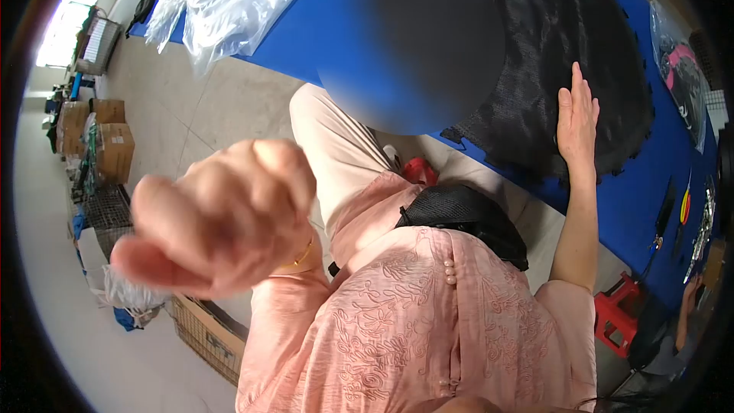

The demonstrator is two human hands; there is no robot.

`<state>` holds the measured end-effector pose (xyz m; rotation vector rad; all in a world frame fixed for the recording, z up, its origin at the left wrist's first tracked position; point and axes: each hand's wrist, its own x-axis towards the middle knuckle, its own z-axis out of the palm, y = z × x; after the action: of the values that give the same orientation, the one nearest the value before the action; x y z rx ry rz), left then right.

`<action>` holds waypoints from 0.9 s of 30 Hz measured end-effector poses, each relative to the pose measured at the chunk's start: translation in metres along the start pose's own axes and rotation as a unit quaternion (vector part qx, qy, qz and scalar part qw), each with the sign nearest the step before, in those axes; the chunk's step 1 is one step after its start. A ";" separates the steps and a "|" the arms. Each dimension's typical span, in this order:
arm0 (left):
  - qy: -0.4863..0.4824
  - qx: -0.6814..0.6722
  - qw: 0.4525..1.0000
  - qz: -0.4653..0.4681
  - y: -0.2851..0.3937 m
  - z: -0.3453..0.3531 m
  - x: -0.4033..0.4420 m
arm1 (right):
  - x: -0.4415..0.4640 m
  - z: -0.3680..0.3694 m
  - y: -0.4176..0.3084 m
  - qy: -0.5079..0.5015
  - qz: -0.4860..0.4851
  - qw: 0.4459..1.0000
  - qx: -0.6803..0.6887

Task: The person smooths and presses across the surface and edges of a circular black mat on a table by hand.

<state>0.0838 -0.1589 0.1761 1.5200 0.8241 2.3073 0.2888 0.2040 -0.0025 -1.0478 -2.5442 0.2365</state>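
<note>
My left hand is raised close to the camera, its fingers curled into a fist. It is slightly smeared, and nothing shows in it. A gold bracelet circles that wrist. My right hand lies flat with fingers stretched out on a large black fabric piece. This piece is rounded, has a notched edge and carries white lettering at the top. It rests on a blue-covered table. A round blurred patch hides part of the fabric and table.
Clear plastic bags lie at the table's far left. A bagged black-and-pink item and small tools lie at the right. A red stool stands below, near another person's arm. Cardboard boxes line the left wall.
</note>
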 end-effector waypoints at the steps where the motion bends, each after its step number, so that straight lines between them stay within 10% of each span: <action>1: 0.005 0.025 0.999 -0.022 -0.007 -0.011 -0.004 | 0.000 0.000 -0.001 -0.003 0.005 1.000 0.000; 7: 0.205 0.042 0.967 -0.147 -0.036 -0.030 -0.031 | 0.000 0.000 0.002 0.010 -0.023 1.000 0.009; 11: 0.325 -0.198 0.892 -0.243 -0.069 -0.040 -0.044 | 0.000 0.000 0.000 0.011 -0.028 1.000 -0.005; 19: 0.336 -0.324 0.844 -0.264 -0.097 -0.044 -0.044 | 0.000 -0.003 -0.005 0.006 -0.018 1.000 -0.012; 27: 0.122 0.238 0.887 -0.376 -0.128 0.014 -0.069 | -0.003 -0.005 -0.009 0.033 -0.036 0.999 0.009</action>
<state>0.1138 -0.0861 0.0528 0.7911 1.7745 1.7725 0.2867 0.1956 0.0044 -0.9407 -2.5106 0.2031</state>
